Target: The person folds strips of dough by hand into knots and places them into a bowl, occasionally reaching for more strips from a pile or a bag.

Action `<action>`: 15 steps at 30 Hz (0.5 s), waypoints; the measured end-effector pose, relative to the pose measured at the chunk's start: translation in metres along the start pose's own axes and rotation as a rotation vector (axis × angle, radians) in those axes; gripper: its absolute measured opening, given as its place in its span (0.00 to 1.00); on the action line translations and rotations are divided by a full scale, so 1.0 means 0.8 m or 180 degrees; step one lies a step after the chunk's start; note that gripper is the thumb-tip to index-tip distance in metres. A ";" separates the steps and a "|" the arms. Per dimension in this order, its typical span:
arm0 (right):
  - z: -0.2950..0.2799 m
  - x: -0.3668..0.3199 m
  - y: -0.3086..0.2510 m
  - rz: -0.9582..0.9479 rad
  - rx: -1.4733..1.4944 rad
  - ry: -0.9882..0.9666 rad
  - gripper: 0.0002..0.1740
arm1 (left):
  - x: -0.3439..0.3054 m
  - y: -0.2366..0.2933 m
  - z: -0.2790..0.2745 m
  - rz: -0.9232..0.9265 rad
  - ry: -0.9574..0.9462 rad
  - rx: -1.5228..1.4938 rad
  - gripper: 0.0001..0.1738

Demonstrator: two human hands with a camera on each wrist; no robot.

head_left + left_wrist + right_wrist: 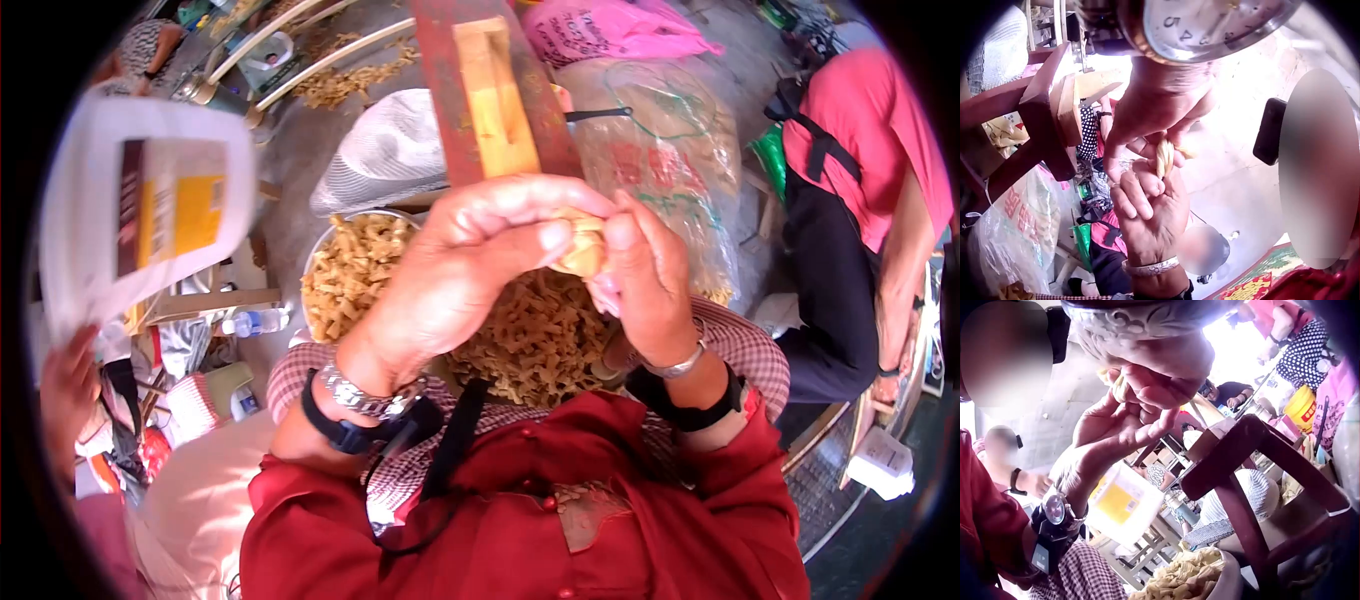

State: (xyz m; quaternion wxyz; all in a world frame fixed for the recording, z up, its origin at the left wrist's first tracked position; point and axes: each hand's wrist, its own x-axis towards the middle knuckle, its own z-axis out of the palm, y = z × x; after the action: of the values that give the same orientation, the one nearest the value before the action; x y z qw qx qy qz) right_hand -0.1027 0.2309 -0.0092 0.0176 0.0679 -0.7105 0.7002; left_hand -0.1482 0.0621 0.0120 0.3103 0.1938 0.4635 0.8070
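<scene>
A small yellow, folded piece (pixel 580 246) is pinched between both hands, above a heap of similar brown-yellow pieces (pixel 530 335). My left hand (pixel 455 270) holds it with thumb and fingers from the left; my right hand (pixel 650 275) grips its other side. In the left wrist view the piece (pixel 1165 157) looks twisted, with a strand sticking out to the side. The right wrist view shows the piece (pixel 1120 387) partly covered by the fingers. Just beyond the hands, a yellow block (pixel 495 110) lies on a dark red wooden bench (pixel 440 60).
A bowl of yellow pieces (pixel 355 270) stands left of the heap. Clear plastic sacks (pixel 650 150) and a pink bag (pixel 610 30) lie beyond. A person in pink (pixel 860 130) sits at right; at left a hand holds up a white container (pixel 100 200).
</scene>
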 end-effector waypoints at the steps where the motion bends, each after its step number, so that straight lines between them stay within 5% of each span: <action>1: 0.006 -0.002 0.003 0.0245 0.0481 0.0129 0.18 | 0.001 0.000 0.000 -0.0013 0.0137 0.0109 0.16; 9: 0.006 -0.002 0.018 0.0656 0.1300 -0.0081 0.21 | 0.007 -0.017 -0.003 0.0368 0.0441 0.1589 0.12; 12: 0.009 0.000 0.020 0.0793 0.1801 -0.0002 0.22 | 0.010 -0.033 -0.005 0.0991 0.0403 0.2146 0.15; 15: 0.009 -0.004 0.021 0.0875 0.1915 0.0110 0.23 | 0.010 -0.035 0.000 0.0732 0.0274 0.2092 0.18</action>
State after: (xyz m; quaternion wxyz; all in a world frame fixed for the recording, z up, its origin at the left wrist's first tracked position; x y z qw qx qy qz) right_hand -0.1013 0.2237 -0.0265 -0.0858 -0.0384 -0.4739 0.8755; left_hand -0.1450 0.0783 -0.0123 0.1185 0.3001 0.6863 0.6518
